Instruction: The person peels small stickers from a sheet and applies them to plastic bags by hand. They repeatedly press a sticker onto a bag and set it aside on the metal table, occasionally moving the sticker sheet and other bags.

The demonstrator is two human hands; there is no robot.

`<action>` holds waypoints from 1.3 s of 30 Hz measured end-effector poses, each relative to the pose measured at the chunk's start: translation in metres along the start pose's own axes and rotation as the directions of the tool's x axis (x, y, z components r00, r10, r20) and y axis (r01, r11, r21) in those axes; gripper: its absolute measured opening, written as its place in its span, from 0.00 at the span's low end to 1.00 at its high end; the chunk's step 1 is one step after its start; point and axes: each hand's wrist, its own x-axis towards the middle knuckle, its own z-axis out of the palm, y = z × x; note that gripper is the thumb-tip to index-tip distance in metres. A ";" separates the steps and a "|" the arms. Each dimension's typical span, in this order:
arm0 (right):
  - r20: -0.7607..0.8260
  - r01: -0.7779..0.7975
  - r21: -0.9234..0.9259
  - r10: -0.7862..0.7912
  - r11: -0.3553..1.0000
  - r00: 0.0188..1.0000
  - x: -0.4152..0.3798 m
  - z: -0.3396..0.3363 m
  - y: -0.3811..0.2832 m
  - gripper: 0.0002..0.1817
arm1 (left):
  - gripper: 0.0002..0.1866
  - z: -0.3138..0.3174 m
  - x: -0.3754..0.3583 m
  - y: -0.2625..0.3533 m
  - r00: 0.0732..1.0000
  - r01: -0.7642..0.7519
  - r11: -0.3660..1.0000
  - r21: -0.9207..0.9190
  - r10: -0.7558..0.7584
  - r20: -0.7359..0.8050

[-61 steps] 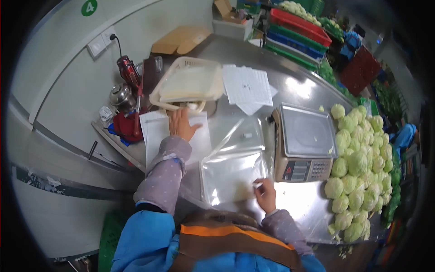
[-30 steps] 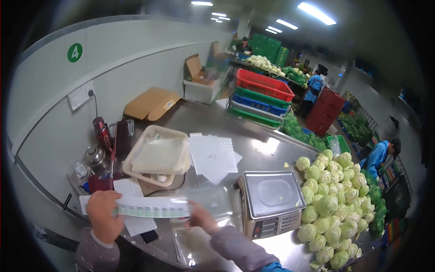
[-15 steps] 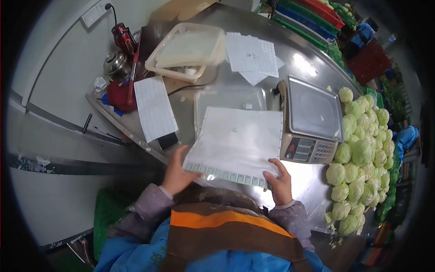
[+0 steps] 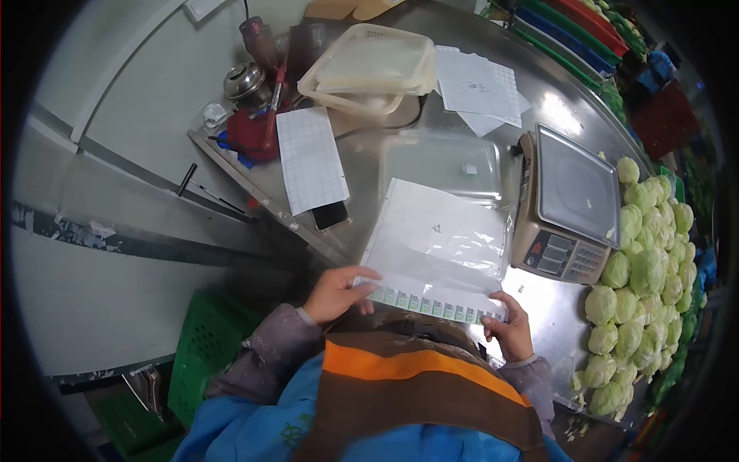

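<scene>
I hold a large white label sheet (image 4: 443, 242) over the near edge of the steel table (image 4: 493, 146). A row of green-printed labels runs along its near edge. My left hand (image 4: 336, 293) grips its near left corner. My right hand (image 4: 509, 329) pinches its near right corner. Under the sheet lie clear plastic bags (image 4: 443, 158). A digital scale (image 4: 568, 204) stands just right of the sheet.
Several cabbages (image 4: 647, 269) are piled right of the scale. A gridded sheet (image 4: 310, 158) and a phone (image 4: 331, 215) lie left. A beige basket (image 4: 373, 68), loose papers (image 4: 479, 85), a red cloth (image 4: 248, 131) and a metal pot (image 4: 244, 79) sit farther back. A green crate (image 4: 204, 350) stands below.
My left hand picked a label sheet off the stack at the left. Both hands then took it and brought it flat in front of me; the view tilted down.
</scene>
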 end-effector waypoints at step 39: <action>0.571 0.745 -0.467 -0.480 0.477 0.666 0.012 0.052 -0.132 0.43 | 0.04 0.043 0.016 0.099 0.679 -0.633 0.394 0.666 0.696 0.233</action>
